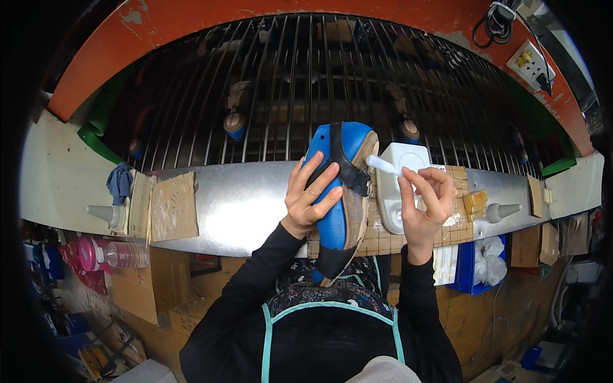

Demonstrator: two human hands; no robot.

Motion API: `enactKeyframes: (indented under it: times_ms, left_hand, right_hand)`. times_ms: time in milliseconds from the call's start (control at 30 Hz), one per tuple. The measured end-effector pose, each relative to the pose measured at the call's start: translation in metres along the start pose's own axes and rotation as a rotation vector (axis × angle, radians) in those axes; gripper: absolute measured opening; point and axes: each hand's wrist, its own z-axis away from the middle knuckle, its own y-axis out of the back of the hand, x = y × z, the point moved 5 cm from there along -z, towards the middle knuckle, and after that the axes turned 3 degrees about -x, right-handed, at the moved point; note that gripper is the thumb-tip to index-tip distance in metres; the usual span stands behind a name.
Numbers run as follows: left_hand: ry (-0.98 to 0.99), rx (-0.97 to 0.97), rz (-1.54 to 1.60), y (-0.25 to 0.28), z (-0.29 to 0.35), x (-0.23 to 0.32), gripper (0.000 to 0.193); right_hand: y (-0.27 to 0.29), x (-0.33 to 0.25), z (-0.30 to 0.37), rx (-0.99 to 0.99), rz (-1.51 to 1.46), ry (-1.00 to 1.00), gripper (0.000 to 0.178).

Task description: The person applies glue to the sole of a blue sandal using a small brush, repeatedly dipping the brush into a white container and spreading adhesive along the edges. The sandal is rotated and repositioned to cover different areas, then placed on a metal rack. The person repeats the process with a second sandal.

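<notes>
My left hand (310, 198) is closed round a blue shoe last (331, 217) with black upper material wrapped over it. The last is tilted, its brownish underside turned to the right. In my right hand (426, 201) a small pale brush (388, 167) is pinched between thumb and fingers. Its tip is close beside the last's sole edge; whether it touches, I cannot tell. Partly behind the brush and right hand stands a white plastic container (405, 155) with a rounded top, on a gridded brown board (454, 221).
Beyond the metal bench (246, 199) lies a rack of metal rollers (290, 96) with several shoes on it, including one on a blue last (235, 126). At left are cardboard pieces (174, 207) and a blue cloth (119, 183). A yellow block (474, 205) and grey cone (503, 212) sit right.
</notes>
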Motion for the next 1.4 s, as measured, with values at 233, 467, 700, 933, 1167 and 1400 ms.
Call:
enactKeyframes:
  times_ms: [233, 467, 700, 933, 1167, 1400]
  left_hand:
    - [-0.005, 0.001, 0.002, 0.000, -0.001, 0.001, 0.034]
    - [-0.018, 0.012, 0.041, 0.000, -0.006, 0.004, 0.036]
    - [-0.016, 0.010, 0.041, 0.001, -0.009, 0.005, 0.038]
    - [-0.011, 0.027, 0.044, 0.002, -0.012, 0.004, 0.038]
    - [-0.015, 0.018, 0.033, 0.003, -0.013, 0.004, 0.039]
    - [-0.022, 0.031, 0.045, 0.003, -0.015, 0.004, 0.039]
  right_hand:
    - [0.008, -0.006, -0.003, -0.044, 0.026, 0.076, 0.021]
    - [0.006, 0.001, -0.005, 0.006, -0.006, -0.034, 0.020]
    - [0.012, -0.006, -0.004, -0.073, 0.048, 0.086, 0.021]
    - [0.012, -0.004, -0.003, -0.133, -0.070, 0.036, 0.022]
    - [0.019, -0.015, -0.004, -0.102, 0.050, 0.184, 0.023]
    - [0.023, -0.015, -0.009, -0.161, 0.010, 0.146, 0.024]
